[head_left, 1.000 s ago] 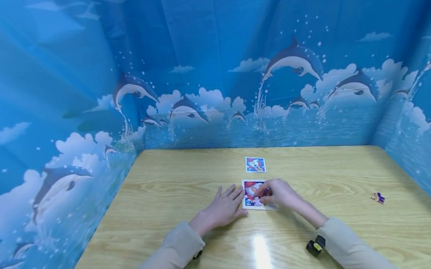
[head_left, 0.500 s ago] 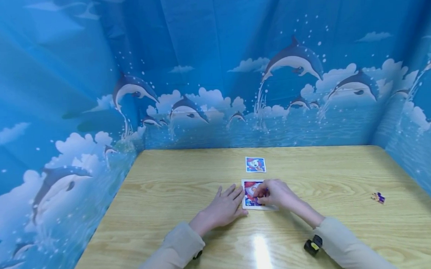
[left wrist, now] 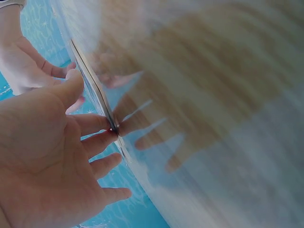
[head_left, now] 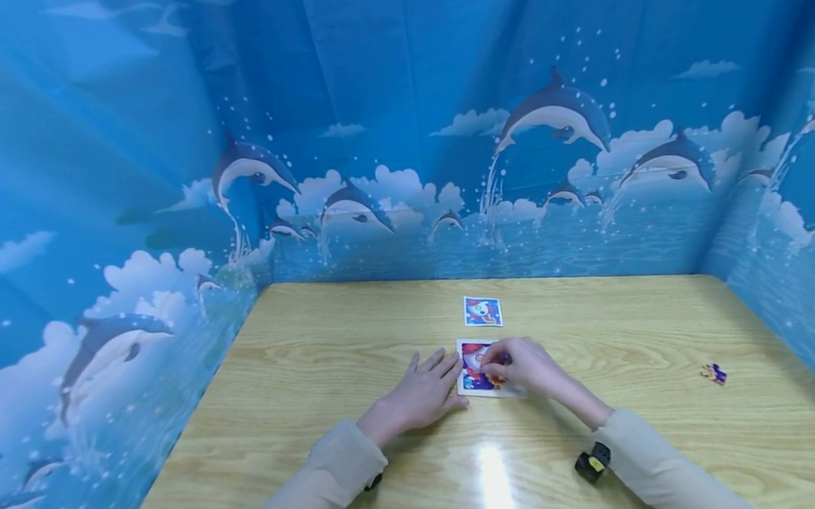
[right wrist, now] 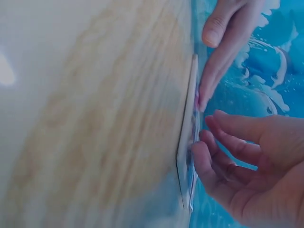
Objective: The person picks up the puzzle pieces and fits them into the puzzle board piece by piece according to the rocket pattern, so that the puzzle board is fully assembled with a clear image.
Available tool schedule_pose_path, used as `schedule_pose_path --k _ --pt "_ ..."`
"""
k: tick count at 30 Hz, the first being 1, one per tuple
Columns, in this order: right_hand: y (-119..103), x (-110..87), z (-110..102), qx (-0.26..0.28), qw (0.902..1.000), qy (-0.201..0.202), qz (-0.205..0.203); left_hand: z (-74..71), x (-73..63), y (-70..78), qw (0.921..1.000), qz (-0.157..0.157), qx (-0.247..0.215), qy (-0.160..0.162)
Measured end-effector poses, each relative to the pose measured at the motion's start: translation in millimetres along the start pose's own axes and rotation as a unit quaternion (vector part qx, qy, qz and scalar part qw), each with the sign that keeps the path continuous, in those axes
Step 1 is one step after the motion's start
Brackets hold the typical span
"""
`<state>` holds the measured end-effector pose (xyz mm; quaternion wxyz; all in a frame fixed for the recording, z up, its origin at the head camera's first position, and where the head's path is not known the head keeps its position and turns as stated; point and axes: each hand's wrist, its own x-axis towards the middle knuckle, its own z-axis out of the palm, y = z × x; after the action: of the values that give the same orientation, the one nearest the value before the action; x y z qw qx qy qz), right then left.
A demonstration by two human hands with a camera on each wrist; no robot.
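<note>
In the head view a small square picture puzzle [head_left: 476, 383] in a white-bordered frame lies flat on the table. My left hand [head_left: 422, 392] rests at its left edge, fingers spread, fingertips right at the border in the left wrist view. From the other side my right hand [head_left: 527, 365] bends over the picture, thumb and forefinger close together over its lower middle. An orange-toned puzzle piece [head_left: 495, 381] shows just under those fingertips. The right wrist view has the curled fingers [right wrist: 202, 154] at the frame's surface; the hand covers the picture's right part.
A printed picture card [head_left: 483, 312] lies beyond the puzzle. Off to the right, purple and orange loose puzzle pieces [head_left: 715, 374] sit on the wooden table [head_left: 355, 319]. A blue dolphin-print curtain [head_left: 387, 132] stands around the back and sides.
The right fingers have shifted slightly over the puzzle; a pale patch beneath them has given way to a dark, then an orange one. The left hand has stayed put.
</note>
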<state>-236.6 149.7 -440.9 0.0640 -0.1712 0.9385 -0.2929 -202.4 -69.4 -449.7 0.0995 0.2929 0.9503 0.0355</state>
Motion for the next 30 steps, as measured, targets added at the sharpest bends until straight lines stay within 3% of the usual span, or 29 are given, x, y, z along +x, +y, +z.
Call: schedule_pose_path --k 8,18,30 --pt "11.1 -6.6 -22.1 0.055 0.9973 0.047 0.007 0.3 0.5 0.9 0.9999 -0.008 -0.009 -0.008" --pt "38.2 -24.7 -50.2 0.148 0.9837 0.100 0.021 -0.6 -1.1 0.7 0.9999 -0.006 -0.013 -0.003" --pt "91.6 -67.8 -91.2 0.113 0.9775 0.177 0.018 -1.4 -1.6 0.5 0.9999 0.000 -0.014 0.000"
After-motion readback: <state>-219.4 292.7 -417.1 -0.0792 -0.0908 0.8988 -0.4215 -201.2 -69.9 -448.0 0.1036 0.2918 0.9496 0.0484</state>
